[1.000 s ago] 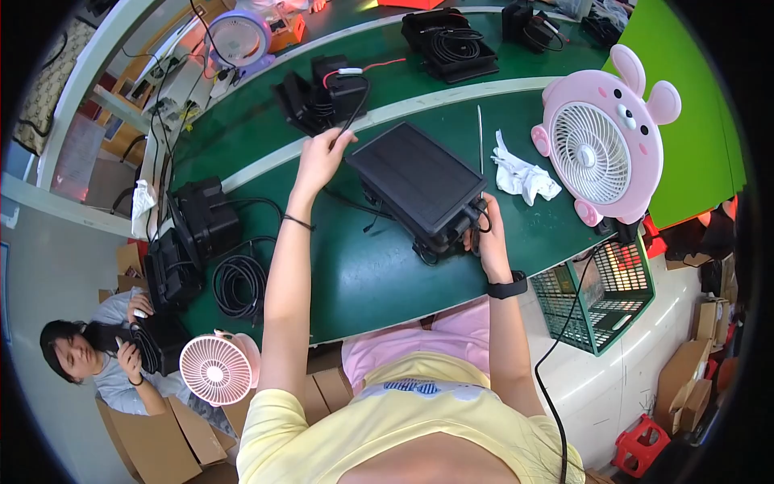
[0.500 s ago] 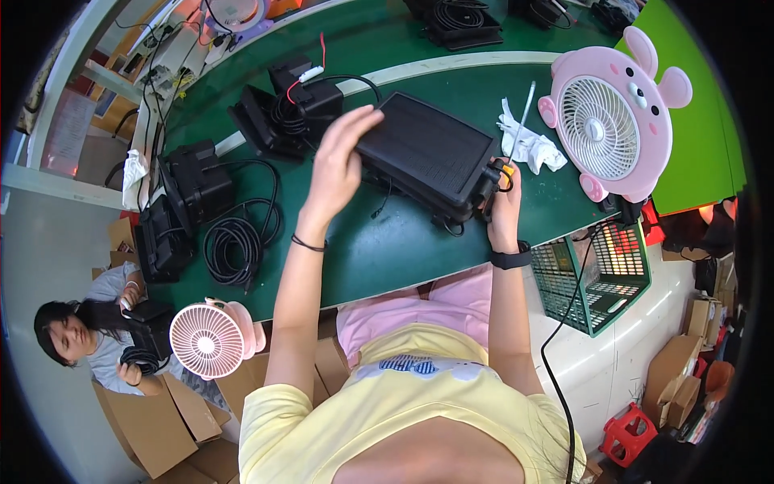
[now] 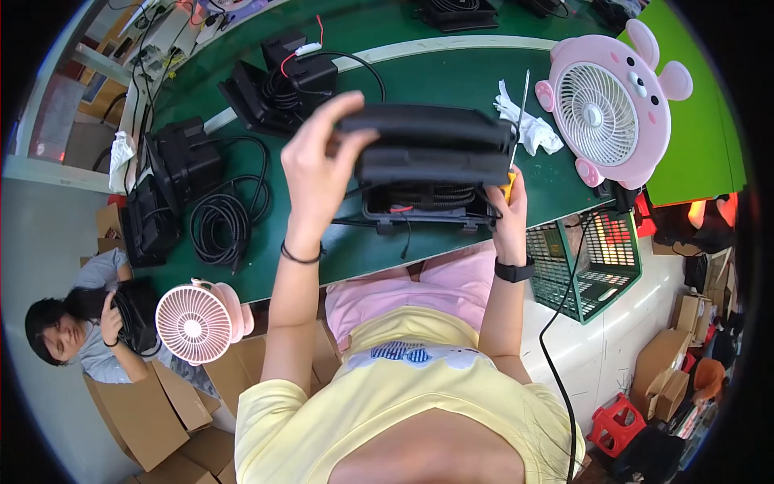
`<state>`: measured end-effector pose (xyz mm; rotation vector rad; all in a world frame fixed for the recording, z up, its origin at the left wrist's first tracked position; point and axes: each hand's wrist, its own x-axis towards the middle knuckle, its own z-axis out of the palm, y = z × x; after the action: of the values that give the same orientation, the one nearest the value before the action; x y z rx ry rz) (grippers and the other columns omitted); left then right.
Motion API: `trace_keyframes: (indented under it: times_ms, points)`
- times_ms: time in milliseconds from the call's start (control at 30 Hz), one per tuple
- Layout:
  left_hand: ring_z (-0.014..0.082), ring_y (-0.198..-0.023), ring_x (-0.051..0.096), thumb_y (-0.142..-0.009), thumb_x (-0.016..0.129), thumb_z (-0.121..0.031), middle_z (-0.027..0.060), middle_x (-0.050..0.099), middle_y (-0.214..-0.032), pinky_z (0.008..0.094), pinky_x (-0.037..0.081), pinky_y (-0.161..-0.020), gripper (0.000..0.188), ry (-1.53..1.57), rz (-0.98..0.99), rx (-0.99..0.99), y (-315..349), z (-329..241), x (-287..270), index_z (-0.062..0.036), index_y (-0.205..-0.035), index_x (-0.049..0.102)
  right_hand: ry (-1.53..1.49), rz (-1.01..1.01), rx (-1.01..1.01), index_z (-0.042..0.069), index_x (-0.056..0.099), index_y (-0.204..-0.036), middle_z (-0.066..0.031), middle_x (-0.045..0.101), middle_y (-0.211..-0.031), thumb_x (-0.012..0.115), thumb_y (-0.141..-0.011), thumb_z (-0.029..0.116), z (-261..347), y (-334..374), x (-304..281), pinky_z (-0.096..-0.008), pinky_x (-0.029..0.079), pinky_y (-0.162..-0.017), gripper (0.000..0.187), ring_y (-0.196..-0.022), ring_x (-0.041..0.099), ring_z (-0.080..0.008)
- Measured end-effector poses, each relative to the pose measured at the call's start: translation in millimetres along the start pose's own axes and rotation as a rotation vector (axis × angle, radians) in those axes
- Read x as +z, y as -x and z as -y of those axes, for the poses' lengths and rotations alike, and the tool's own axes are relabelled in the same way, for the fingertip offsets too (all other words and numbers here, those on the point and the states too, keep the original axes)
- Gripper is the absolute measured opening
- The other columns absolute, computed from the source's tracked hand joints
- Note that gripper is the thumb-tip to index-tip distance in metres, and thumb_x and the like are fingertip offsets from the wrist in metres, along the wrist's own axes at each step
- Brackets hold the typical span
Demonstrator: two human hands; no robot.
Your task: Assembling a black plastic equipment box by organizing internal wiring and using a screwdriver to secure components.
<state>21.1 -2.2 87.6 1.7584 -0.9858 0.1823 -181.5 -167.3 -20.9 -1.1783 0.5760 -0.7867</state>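
My left hand (image 3: pixel 313 173) grips the left end of a black panel unit (image 3: pixel 431 133), fingers over its top and thumb at its near side. The unit stands tilted, so its edge and underside face me. Below it, a black housing (image 3: pixel 423 218) shows coiled black cable (image 3: pixel 419 196) and a short red-tipped wire. At the unit's right end my right hand (image 3: pixel 509 222) is closed around a screwdriver (image 3: pixel 509 187) with a yellow handle, its thin shaft pointing up and away. That hand's thumb lies against the black housing. Its other fingers are partly hidden.
Black lamp units with coiled cables (image 3: pixel 222 226) lie left and behind on the green table (image 3: pixel 443 68). A pink fan (image 3: pixel 605 113) and white tissue (image 3: pixel 532 129) are at right, a green crate (image 3: pixel 584 266) below. A co-worker (image 3: pixel 97 323) sits left, near a small fan (image 3: pixel 193 323).
The black panel unit has tipped up from lying face-up, showing its edge and the cable beneath. My left hand has moved from beside it to grip its left end. The right keeps the screwdriver.
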Motion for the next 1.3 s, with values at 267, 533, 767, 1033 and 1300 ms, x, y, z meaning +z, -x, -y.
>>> trace_keyframes:
  times_ms: [267,533,767,1033,1300]
  points:
    - [0.0326,-0.124,0.052,-0.080,0.076,-0.009,0.0163,0.047,-0.137,0.0408,0.047,-0.098,0.035,-0.010,-0.065,0.332,7,0,34,-0.0092,-0.114,0.066,-0.062,0.015,-0.095,0.014,0.042,-0.125,-0.0155,0.053,-0.139,0.056,-0.093,-0.002,-13,6,-9,-0.0102,0.039,-0.048,0.039,-0.076,0.053,0.0002]
    - [0.0249,-0.091,0.063,-0.069,0.083,-0.036,0.0045,0.068,-0.097,0.0393,0.044,-0.087,0.053,-0.183,0.359,0.318,53,0,48,-0.0146,-0.115,0.069,-0.140,-0.006,-0.033,0.012,0.040,-0.124,-0.0176,0.053,-0.141,0.057,-0.091,-0.004,-7,5,-4,-0.0157,0.045,-0.068,0.040,-0.085,0.056,-0.0025]
    - [0.0258,-0.095,0.058,-0.058,0.094,-0.021,0.0033,0.065,-0.102,0.0379,0.041,-0.085,0.058,-0.297,-0.410,0.314,75,2,2,-0.0128,-0.110,0.068,-0.063,0.071,-0.037,0.012,0.040,-0.125,-0.0169,0.056,-0.137,0.060,-0.090,0.001,-12,0,-19,-0.0157,0.044,-0.067,0.041,-0.079,0.053,-0.0020]
    - [0.0304,-0.112,0.056,-0.073,0.080,-0.007,0.0090,0.058,-0.120,0.0438,0.044,-0.095,0.046,-0.548,-0.007,0.249,95,39,-14,-0.0175,-0.116,0.068,-0.122,0.081,0.012,0.009,0.042,-0.129,-0.0161,0.055,-0.136,0.061,-0.091,0.001,-12,0,-22,-0.0175,0.045,-0.083,0.044,-0.096,0.057,-0.0060]
    - [0.0129,-0.070,0.055,-0.074,0.071,-0.006,0.0003,0.061,-0.107,0.0292,0.045,-0.063,0.053,-0.549,0.292,0.614,115,36,5,-0.0288,-0.121,0.069,-0.139,0.057,-0.012,0.010,0.044,-0.124,-0.0133,0.058,-0.132,0.058,-0.091,0.000,-7,0,-13,-0.0162,0.043,-0.076,0.038,-0.085,0.052,-0.0026]
